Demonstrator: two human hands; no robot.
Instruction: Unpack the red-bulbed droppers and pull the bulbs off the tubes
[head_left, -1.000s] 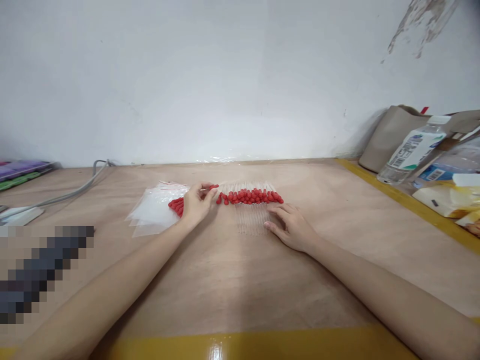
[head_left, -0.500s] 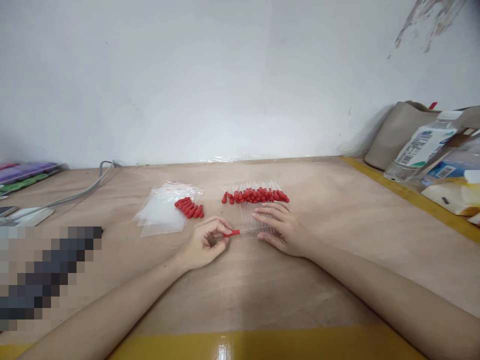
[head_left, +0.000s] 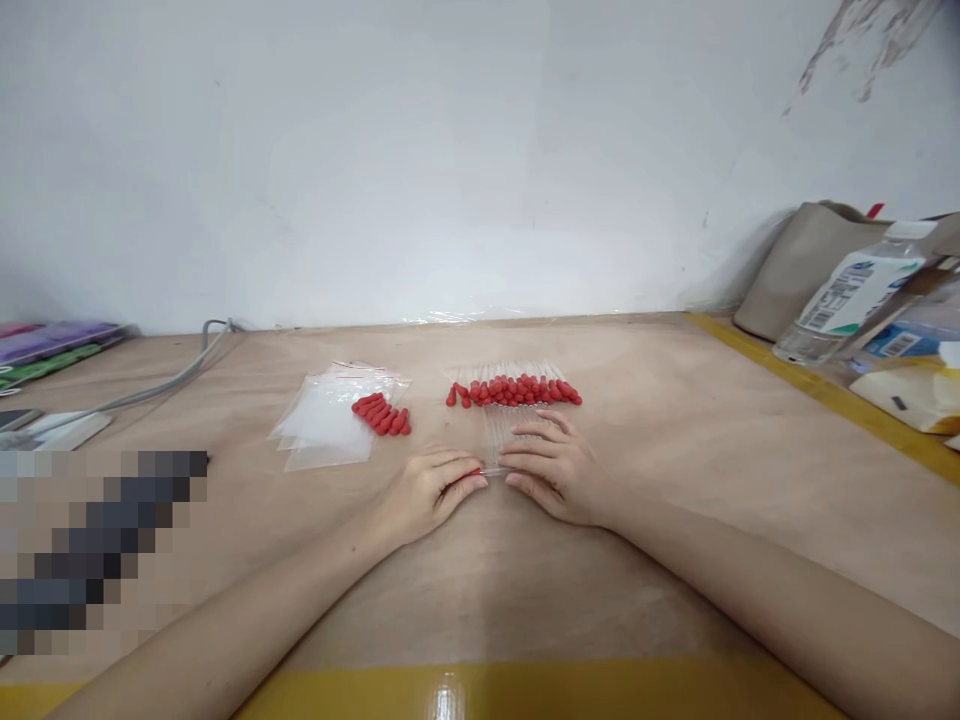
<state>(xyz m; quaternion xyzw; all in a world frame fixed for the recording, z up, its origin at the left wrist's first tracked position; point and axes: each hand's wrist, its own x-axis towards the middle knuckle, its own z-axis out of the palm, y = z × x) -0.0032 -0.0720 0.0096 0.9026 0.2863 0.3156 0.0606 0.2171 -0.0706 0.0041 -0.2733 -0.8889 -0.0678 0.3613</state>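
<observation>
My left hand (head_left: 433, 490) is closed around the red rubber bulb (head_left: 472, 472) of a dropper, and only a sliver of the bulb shows between thumb and fingers. The dropper's clear tube (head_left: 493, 471) runs right into my right hand (head_left: 559, 470), whose thumb and index finger close on it. That hand's other fingers lie over a row of clear thin tubes (head_left: 496, 428). Beyond them lies a row of droppers with red bulbs (head_left: 517, 391). To the left, several loose red bulbs (head_left: 382, 414) lie partly on clear zip bags (head_left: 322, 425).
A grey cable (head_left: 165, 388) crosses the table's left side, near purple and green packs (head_left: 64, 350). At the right stand a plastic bottle (head_left: 851, 295) and a grey-beige bag (head_left: 780, 265). Yellow tape (head_left: 375, 690) marks the front edge; a white wall (head_left: 450, 160) closes the back.
My left hand has slid right along the dropper, now covering most of its red bulb. My right hand has drawn its fingers in on the tube. The hands are closer together.
</observation>
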